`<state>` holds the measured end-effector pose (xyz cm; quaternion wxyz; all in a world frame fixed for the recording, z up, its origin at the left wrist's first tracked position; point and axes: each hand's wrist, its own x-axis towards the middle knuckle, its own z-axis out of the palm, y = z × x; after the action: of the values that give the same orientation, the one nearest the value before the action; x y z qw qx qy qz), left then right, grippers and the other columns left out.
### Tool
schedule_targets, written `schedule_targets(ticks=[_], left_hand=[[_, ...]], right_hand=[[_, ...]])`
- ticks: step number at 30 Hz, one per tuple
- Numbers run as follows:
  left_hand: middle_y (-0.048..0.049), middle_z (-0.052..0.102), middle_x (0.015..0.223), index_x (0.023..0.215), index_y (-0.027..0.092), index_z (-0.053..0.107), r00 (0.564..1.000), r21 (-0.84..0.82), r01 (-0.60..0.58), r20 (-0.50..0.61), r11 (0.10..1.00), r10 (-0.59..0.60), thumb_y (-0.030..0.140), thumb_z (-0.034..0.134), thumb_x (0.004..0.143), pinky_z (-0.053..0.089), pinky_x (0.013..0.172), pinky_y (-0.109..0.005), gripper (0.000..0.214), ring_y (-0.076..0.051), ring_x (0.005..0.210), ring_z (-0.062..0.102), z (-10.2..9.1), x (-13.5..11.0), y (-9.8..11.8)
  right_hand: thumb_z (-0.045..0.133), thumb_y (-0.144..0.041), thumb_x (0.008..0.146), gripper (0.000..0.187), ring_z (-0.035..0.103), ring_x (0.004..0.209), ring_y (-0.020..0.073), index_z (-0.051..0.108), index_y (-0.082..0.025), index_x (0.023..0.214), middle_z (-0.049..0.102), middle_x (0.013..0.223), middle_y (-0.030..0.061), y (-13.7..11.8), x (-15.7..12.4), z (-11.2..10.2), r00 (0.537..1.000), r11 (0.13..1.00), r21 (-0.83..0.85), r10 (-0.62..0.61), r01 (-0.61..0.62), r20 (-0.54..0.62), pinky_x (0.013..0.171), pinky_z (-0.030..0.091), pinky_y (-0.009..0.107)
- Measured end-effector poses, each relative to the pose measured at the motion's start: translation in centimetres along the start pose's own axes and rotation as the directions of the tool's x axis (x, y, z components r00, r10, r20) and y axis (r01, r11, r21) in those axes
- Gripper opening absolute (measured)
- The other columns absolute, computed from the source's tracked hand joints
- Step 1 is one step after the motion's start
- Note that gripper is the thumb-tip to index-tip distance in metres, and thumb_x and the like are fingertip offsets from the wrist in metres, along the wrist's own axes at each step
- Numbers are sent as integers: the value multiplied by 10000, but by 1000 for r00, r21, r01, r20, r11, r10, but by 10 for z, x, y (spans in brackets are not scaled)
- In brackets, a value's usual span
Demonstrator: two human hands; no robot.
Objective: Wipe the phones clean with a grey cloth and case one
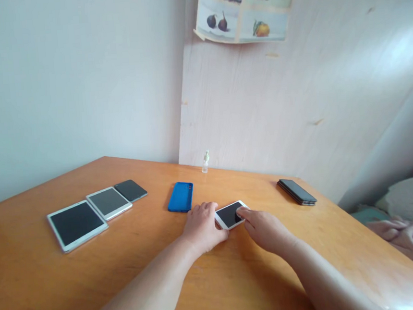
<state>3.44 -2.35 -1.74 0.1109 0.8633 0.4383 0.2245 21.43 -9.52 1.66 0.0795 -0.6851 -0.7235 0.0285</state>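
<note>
A white smartphone [229,214] with a dark screen is between my two hands, just above or on the wooden table [218,289]. My left hand [203,227] grips its left end, thumb at the near edge and fingers at the far side. At the other end, my right hand [265,227] has its thumb over the screen; its remaining fingers are mostly hidden beneath. A blue phone case [180,197] lies just beyond my left hand, touching neither hand.
To the left lie a large white tablet [78,225], a smaller white tablet [109,202] and a dark phone-like device [130,190]. A small clear spray bottle [205,162] stands at the back. Stacked dark phones or a wallet case [296,192] rest near the right edge.
</note>
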Motion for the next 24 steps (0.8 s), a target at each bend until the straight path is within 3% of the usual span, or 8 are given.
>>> schedule_targets(ticks=[4,6,9,11,17,19,21,24], left_hand=[[-89,631,1126,1151,231,529,1000,-14,5,-6,1000,-5,465,658,701,431,879,-386,523,-297,1078,565,2,0,-2],[-90,634,1118,1156,228,527,1000,-11,6,-14,1000,-7,455,653,702,432,872,-382,523,-297,1072,568,2,0,-1],[-90,640,1079,1151,223,533,999,0,-8,-31,1000,8,420,676,666,436,847,-375,542,-299,1050,576,2,0,0],[-90,642,1073,1155,222,532,999,1,-11,-38,1000,11,416,672,667,435,847,-381,544,-300,1046,577,2,0,0],[-93,641,1111,1167,213,510,999,-20,11,-42,1000,-12,417,615,729,422,873,-399,495,-295,1058,571,4,-1,-1],[-89,642,1104,1165,213,511,999,-15,5,-49,1000,-5,404,625,714,422,865,-389,502,-291,1050,572,5,0,-1],[-86,640,1093,1168,214,513,999,-4,-2,-51,1000,2,401,649,685,423,851,-377,535,-291,1048,570,5,0,-1],[-85,636,1086,1177,214,510,999,-2,-3,-48,1000,3,395,665,662,423,845,-373,567,-294,1047,570,5,0,-1]], right_hand=[[342,-160,912,394,618,1065,179,617,-272,1171,654,1216,15,-23,-6,2,950,928,214,-311,306,-13,955,421,286],[342,-176,924,406,600,1107,180,599,-280,1221,633,1261,6,-19,-3,5,953,926,229,-303,301,-26,995,408,300],[332,-225,951,392,597,1127,222,593,-240,1244,625,1283,44,-1,6,9,994,986,133,-99,104,-45,1041,385,388],[317,-261,972,396,565,1190,239,586,-205,1257,597,1329,82,4,8,11,997,994,100,-39,45,-61,1088,335,428],[213,-368,1026,462,382,1380,195,485,-284,1390,488,1458,33,-17,4,13,943,923,206,-333,325,6,1182,152,459],[215,-384,1024,473,358,1395,208,464,-279,1412,469,1473,40,-8,12,18,967,954,163,-254,250,2,1181,112,502],[233,-389,1018,480,337,1407,236,468,-240,1410,441,1490,67,9,22,24,997,993,88,-73,75,-28,1167,103,553],[247,-386,1012,495,313,1418,262,443,-198,1426,409,1507,103,22,29,30,997,998,35,55,-54,-47,1151,106,595]])
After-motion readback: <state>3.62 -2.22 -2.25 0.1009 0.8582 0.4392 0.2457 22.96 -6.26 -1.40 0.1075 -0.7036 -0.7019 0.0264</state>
